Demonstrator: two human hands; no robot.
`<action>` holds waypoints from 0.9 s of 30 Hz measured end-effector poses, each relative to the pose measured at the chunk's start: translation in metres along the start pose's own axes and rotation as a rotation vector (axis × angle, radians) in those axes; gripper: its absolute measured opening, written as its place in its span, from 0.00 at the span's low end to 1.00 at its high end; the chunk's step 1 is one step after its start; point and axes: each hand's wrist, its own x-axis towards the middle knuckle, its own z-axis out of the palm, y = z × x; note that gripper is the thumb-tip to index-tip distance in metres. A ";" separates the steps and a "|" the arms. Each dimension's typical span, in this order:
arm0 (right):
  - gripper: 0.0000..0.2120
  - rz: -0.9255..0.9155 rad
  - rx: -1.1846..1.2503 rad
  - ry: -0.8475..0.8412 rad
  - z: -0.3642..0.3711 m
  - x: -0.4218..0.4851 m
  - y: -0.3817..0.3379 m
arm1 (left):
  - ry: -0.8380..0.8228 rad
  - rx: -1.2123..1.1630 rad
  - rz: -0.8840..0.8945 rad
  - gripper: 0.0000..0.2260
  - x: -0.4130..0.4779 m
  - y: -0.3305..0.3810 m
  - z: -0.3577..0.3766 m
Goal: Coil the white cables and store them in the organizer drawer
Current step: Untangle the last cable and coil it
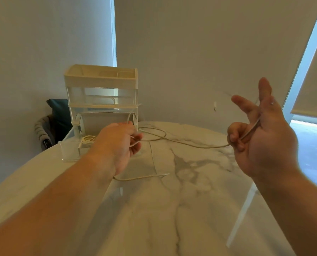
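Cream organizer (101, 93) at far edge of marble counter (172, 209): open tray compartments on top, clear drawers beneath. Bottom drawer (69, 150) pulled out, holding one coiled cable (88, 139). Second white cable (181, 142) uncoiled, strung between both hands, slack loop lying on counter just beside organizer. Left hand (120, 143) curled, pinching white cable in front of drawer. Right hand (259, 133) raised, palm showing; outer two fingers curled round white cable, other fingers straight and spread. Loose end trailing on counter under left wrist.

Dim, warm-tinted room — daylight from window gaps (305, 58); soft shadows on table (191, 191); wide-angle edge bending, slight blur.
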 end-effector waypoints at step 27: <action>0.43 0.030 -0.922 -0.251 0.012 -0.025 0.045 | -0.223 0.046 0.087 0.17 -0.015 -0.014 0.021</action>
